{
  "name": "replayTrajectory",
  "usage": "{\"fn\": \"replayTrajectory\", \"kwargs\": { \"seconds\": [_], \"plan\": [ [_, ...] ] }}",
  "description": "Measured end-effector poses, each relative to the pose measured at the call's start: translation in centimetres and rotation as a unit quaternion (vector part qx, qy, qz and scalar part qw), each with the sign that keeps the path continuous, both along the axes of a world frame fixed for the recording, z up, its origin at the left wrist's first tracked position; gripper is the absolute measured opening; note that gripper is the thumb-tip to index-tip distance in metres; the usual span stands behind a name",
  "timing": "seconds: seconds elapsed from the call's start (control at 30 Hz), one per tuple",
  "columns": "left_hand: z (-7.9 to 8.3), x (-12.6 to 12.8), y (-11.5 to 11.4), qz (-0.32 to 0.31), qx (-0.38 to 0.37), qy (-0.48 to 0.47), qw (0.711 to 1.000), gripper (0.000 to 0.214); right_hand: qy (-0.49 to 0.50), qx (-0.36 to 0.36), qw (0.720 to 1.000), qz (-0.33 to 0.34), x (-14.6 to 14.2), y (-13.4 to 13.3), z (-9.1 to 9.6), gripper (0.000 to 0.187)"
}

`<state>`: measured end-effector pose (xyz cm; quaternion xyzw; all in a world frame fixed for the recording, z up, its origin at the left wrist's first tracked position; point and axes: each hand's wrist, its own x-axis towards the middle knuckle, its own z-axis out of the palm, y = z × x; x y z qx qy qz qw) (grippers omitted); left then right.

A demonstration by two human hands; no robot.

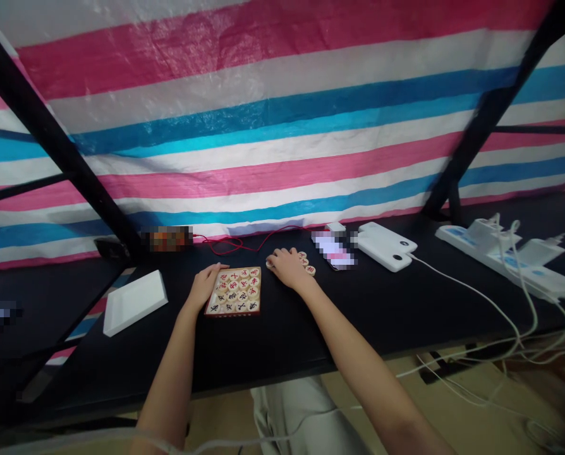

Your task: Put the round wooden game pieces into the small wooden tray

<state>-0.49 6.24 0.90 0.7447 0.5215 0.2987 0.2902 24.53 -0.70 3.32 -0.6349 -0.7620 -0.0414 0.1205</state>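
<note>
Tray (233, 311) of round wooden pieces (235, 289) sits near the middle of the black worktop (282, 335), straight ahead of the person, and the discs fill it in neat rows, marked in red and black. The left hand (205, 285) lies against the tray's 9 o'clock rim, fingers curled over the 11 o'clock corner – its grip is clasped on the tray. The right hand (287, 266) rests palm down at the tray's 2 o'clock, just beside it, with the grip released and the fingers spread flat over a few loose pieces (307, 264) lying on the worktop. Some of these show past the fingertips at the hand's 3 o'clock, and one peeps out at its 9 o'clock.

At the tray's 9 o'clock, apart from it, a shallow white lid (134, 301) lies flat. A red cable (244, 241) loops along the back edge at 12 o'clock. Further out at 2 o'clock are a blurred phone (334, 249) and, touching its far side, a white charger (385, 245) with a cord trailing off. A power strip (505, 259) with plugs in it lies well away at 3 o'clock. A striped tarp (282, 126) – pink, white and blue – hangs behind everything.
</note>
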Motion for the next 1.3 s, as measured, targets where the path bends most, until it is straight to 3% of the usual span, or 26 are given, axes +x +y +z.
{"fn": "replayTrajectory", "kwargs": {
  "seconds": [0.17, 0.3, 0.43, 0.83, 0.93, 1.03, 1.1, 1.2, 1.3],
  "plan": [
    [-0.3, -0.1, 0.1, 0.001, 0.0, -0.01, 1.0, 0.053, 0.051, 0.002, 0.998, 0.023, 0.1, -0.2, 1.0, 0.021],
    [-0.3, 0.0, 0.1, -0.006, 0.004, -0.013, 1.0, 0.052, 0.172, 0.033, 0.974, 0.144, -2.1, -1.4, 2.2, 0.026],
    [-0.2, 0.1, 0.1, -0.01, 0.015, -0.011, 1.0, 0.051, 0.136, 0.029, 0.966, 0.219, -4.2, -2.3, 2.2, 0.03],
    [0.0, 0.0, 0.1, -0.01, 0.014, -0.004, 1.0, 0.049, 0.052, 0.016, 0.977, 0.205, -4.7, -2.7, 2.3, 0.027],
    [0.0, 0.0, 0.0, -0.005, 0.009, -0.009, 1.0, 0.05, 0.061, 0.026, 0.986, 0.155, -3.1, -2.6, 3.3, 0.024],
    [0.0, 0.0, 0.0, -0.002, 0.007, -0.008, 1.0, 0.05, 0.031, -0.017, 0.999, 0.0, -0.2, -2.5, 4.3, 0.021],
    [0.0, 0.0, 0.0, -0.003, 0.009, -0.005, 1.0, 0.05, 0.012, -0.084, 0.993, -0.083, 1.9, -2.5, 4.5, 0.023],
    [0.0, 0.1, 0.0, -0.002, 0.009, -0.007, 1.0, 0.05, 0.009, -0.152, 0.98, -0.126, 3.7, -2.7, 4.0, 0.035],
    [0.0, 0.1, -0.1, -0.002, 0.005, -0.01, 1.0, 0.049, 0.016, -0.168, 0.977, -0.127, 3.5, -3.0, 3.2, 0.036]
  ]
}}
